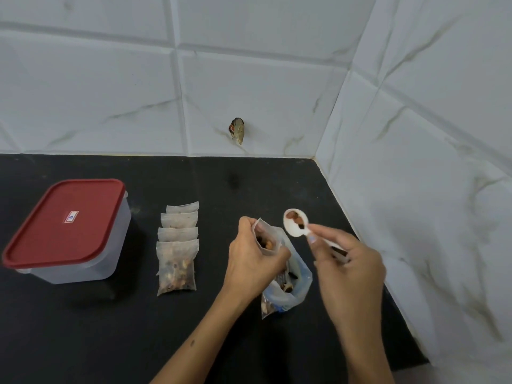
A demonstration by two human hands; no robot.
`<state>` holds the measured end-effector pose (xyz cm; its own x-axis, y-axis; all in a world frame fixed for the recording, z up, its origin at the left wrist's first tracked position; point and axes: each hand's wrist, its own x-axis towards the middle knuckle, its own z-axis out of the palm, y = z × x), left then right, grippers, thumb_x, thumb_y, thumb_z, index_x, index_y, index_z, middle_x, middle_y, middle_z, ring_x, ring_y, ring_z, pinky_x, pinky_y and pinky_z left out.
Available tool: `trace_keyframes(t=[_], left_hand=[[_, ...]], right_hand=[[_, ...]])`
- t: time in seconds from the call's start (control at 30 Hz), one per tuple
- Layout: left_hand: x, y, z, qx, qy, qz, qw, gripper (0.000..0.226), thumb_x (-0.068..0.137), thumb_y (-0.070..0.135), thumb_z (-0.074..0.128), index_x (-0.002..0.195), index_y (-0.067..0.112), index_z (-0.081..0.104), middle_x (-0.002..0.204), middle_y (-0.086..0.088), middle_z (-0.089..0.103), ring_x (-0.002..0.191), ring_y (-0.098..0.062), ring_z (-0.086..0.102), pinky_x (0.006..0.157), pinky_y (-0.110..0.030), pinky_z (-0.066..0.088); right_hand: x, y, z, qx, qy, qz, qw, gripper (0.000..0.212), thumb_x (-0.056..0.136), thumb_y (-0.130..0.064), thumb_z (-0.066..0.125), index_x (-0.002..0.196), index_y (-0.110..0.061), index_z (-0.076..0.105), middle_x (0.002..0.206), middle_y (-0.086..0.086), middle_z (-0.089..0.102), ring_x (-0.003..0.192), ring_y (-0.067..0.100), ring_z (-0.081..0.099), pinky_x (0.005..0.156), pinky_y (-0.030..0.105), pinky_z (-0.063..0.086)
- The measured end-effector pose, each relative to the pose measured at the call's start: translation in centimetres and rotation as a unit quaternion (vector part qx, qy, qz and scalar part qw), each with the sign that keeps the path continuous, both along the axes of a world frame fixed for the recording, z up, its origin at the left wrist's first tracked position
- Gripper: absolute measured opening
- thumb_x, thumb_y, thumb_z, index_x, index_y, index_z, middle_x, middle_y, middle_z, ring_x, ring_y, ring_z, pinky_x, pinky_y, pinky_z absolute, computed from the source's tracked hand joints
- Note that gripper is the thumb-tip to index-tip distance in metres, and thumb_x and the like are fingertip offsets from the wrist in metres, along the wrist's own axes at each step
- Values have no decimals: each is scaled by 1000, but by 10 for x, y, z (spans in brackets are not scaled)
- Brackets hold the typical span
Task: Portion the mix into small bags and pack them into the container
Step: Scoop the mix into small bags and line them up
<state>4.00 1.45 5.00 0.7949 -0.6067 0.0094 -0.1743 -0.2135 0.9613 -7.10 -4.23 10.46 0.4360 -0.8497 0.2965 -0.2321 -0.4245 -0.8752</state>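
Observation:
My left hand (253, 259) grips a small clear bag (264, 236) with its mouth held open and some mix inside. My right hand (346, 261) holds a white spoon (296, 222) by the handle, its bowl carrying a few pieces of mix just right of the small bag's mouth. Under both hands lies a larger clear bag of mix (288, 289) on the black counter. Several filled small bags (178, 245) lie overlapping in a column to the left. A clear container with a red lid (66, 225) stands closed at the far left.
The black counter (110, 328) ends at white tiled walls behind and to the right, which meet in a corner (315, 157). A small dark stub (237, 130) sticks out of the back wall above the counter.

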Motion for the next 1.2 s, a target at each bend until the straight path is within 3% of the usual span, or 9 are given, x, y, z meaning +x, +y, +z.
trace_keyframes(t=[0.07, 0.17, 0.27, 0.4, 0.57, 0.73, 0.9, 1.03, 1.2], left_hand=[[5, 6, -4, 32, 11, 19, 999, 37, 74, 26, 74, 94, 25, 43, 89, 5, 59, 76, -8, 63, 53, -16, 46], [7, 12, -12, 97, 33, 41, 994, 48, 71, 36, 78, 99, 21, 43, 90, 5, 55, 78, -6, 55, 56, -17, 39], [3, 13, -24, 145, 50, 42, 987, 57, 66, 48, 81, 98, 21, 42, 91, 6, 51, 79, -5, 52, 57, -18, 38], [2, 12, -45, 180, 95, 47, 978, 66, 58, 43, 84, 103, 18, 43, 102, 1, 51, 92, -13, 54, 63, -23, 43], [0, 10, -56, 152, 177, 68, 970, 63, 59, 30, 84, 105, 11, 46, 100, -4, 55, 89, -15, 59, 60, -26, 48], [-1, -1, -63, 75, 293, 76, 950, 77, 35, 33, 72, 101, -3, 57, 95, -17, 67, 82, -23, 70, 60, -32, 57], [-1, 0, -65, 49, 347, 74, 934, 52, 56, 7, 72, 103, -4, 53, 100, -20, 64, 87, -26, 68, 56, -28, 52], [1, 2, -68, 34, 369, 86, 925, 48, 63, 0, 71, 106, 0, 49, 102, -18, 62, 91, -30, 67, 66, -39, 59], [-1, 6, -68, 2, 383, 98, 919, 40, 65, -7, 66, 99, 4, 48, 102, -19, 61, 93, -31, 65, 69, -40, 57]], right_hand=[[-3, -10, -4, 45, 40, -4, 998, 19, 85, -15, 65, 95, -30, 70, 83, -23, 64, 80, -9, 60, 60, 9, 48], [1, -24, -33, 33, 249, 24, 968, 19, 88, -15, 61, 103, -24, 68, 93, -13, 64, 73, -5, 57, 53, 7, 40], [13, -28, -63, 4, 358, 27, 933, 23, 90, -18, 59, 112, -23, 64, 103, -8, 60, 81, 0, 54, 61, 11, 43], [20, -26, -80, -49, 365, 18, 930, 25, 93, -19, 55, 117, -21, 62, 102, -6, 58, 92, 5, 55, 80, 21, 51], [25, -29, -87, -111, 377, 41, 918, 26, 96, -20, 49, 119, -20, 60, 106, -4, 56, 96, 6, 51, 79, 19, 46], [33, -33, -91, -104, 377, 58, 919, 22, 94, -16, 52, 111, -16, 66, 102, -2, 58, 95, 8, 54, 79, 20, 49], [31, -39, -79, -79, 344, 68, 933, 25, 90, -14, 59, 115, -15, 65, 108, 1, 61, 97, 9, 58, 82, 21, 52], [35, -33, -82, -129, 385, 92, 909, 29, 91, -15, 57, 121, -17, 60, 110, 0, 56, 101, 10, 53, 85, 23, 49], [31, -35, -86, -73, 400, 112, 907, 26, 90, -12, 58, 114, -16, 65, 113, 0, 61, 102, 12, 59, 86, 24, 51]])
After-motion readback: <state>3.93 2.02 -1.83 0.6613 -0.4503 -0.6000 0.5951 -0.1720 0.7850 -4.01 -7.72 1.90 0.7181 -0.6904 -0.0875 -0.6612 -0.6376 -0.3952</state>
